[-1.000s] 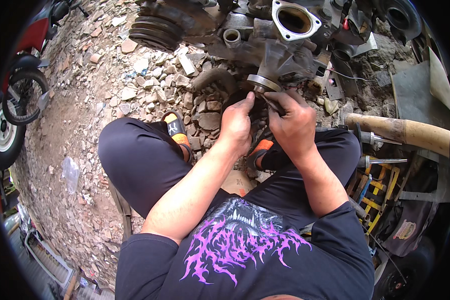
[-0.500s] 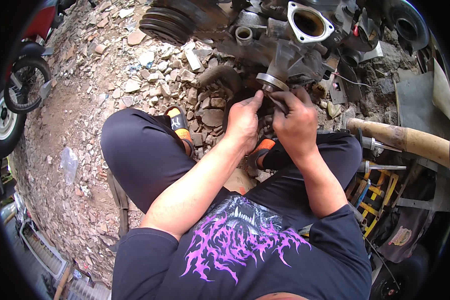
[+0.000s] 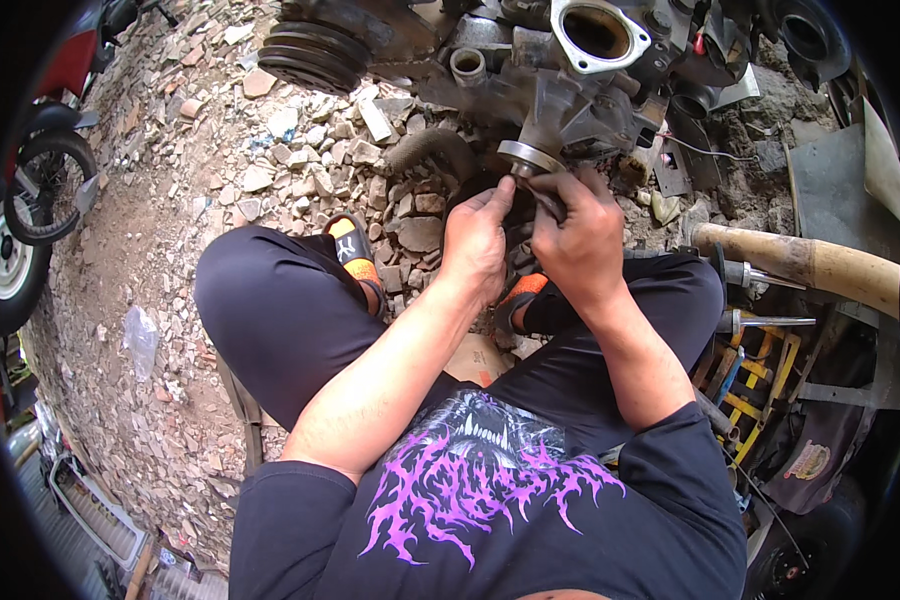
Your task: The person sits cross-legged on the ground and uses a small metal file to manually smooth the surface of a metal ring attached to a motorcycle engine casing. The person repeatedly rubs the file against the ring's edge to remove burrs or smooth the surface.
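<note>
A dirty engine takes up the top of the view, and a shaft with a round metal flange sticks out of it toward me. My left hand is closed just below the flange, its thumb tip near the small hub in the flange's centre. On the other side my right hand has its fingers curled in a pinch close under the flange's face. Something dark shows between the right fingers, too hidden to name. What the left fingers hold, if anything, is also hidden.
Broken stone and rubble cover the ground. A ribbed hose lies under the engine, near my sandalled feet. To the right are a bamboo pole, metal rods and a yellow rack. Motorcycle wheels stand far left.
The whole view has shifted slightly, so the engine sits a little higher and further left. Both hands stay at the flange, with the right fingers a little more curled.
</note>
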The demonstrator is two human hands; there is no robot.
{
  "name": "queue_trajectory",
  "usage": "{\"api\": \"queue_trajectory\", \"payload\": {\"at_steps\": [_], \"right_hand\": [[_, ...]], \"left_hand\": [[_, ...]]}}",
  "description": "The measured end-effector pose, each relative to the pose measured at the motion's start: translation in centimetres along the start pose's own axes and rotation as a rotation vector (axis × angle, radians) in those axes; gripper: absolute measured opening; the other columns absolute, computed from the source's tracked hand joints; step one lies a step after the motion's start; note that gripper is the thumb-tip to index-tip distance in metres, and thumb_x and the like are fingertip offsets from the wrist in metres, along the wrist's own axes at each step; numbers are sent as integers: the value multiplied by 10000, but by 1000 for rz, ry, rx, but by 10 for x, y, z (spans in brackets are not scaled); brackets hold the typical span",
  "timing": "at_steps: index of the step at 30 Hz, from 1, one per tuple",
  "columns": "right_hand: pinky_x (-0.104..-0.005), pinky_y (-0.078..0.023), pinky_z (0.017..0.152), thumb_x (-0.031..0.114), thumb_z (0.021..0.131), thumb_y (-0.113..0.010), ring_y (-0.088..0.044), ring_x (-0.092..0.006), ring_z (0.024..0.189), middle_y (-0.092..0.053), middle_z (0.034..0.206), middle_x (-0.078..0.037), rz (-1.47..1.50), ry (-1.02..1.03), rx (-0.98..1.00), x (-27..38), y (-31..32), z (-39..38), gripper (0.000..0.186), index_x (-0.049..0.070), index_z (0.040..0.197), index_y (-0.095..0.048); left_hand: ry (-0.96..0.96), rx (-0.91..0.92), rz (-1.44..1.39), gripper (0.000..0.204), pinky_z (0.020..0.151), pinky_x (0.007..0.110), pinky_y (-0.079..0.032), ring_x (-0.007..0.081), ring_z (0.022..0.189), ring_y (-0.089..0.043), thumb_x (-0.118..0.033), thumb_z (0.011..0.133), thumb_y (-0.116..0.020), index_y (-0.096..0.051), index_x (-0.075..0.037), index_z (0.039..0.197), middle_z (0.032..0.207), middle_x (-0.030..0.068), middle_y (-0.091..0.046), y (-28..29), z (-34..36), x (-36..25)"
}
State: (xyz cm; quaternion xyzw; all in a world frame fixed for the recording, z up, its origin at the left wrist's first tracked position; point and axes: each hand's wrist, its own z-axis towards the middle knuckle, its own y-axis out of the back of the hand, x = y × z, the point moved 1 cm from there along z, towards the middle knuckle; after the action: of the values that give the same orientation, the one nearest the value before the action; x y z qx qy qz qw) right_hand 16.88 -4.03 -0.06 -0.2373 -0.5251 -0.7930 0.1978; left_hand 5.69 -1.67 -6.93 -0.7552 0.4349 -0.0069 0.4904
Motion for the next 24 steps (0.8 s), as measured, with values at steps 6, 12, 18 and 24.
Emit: {"api": "queue_trajectory", "payload": {"at_steps": [6, 12, 18, 24], "right_hand": [[-495, -554, 674, -6, 801, -678, -676, -427, 747, -654, 865, -189, 40, 31, 10, -1, -6, 2, 157, 32, 946, -722], [-463, -561, 660, 25, 799, -714, -686, -404, 737, -658, 869, -194, 31, -14, 4, -23, 9, -10, 155, 23, 952, -739], [-438, -561, 650, 29, 794, -741, -694, -379, 734, -663, 861, -173, 99, -18, 2, -5, 13, -3, 160, 28, 954, -752], [-446, -558, 658, -12, 802, -689, -687, -389, 739, -656, 860, -167, 108, 28, -17, -15, 1, -3, 176, 36, 963, -742]], "left_hand": [[-26, 15, -26, 288, 798, 290, -573, 146, 885, -706, -242, 1095, -594, -683, 27, 1142, 1041, 85, -736, 2, -1, -6], [27, -36, 87, 275, 778, 283, -572, 128, 867, -698, -260, 1096, -592, -684, -4, 1135, 1016, 58, -733, -2, -4, -6], [37, -17, 79, 279, 771, 284, -569, 129, 860, -699, -274, 1095, -596, -682, -10, 1129, 998, 50, -732, 3, -2, -6], [26, -11, 45, 278, 748, 287, -573, 128, 849, -695, -272, 1094, -599, -679, -9, 1134, 1004, 51, -723, 3, -1, -4]]}}
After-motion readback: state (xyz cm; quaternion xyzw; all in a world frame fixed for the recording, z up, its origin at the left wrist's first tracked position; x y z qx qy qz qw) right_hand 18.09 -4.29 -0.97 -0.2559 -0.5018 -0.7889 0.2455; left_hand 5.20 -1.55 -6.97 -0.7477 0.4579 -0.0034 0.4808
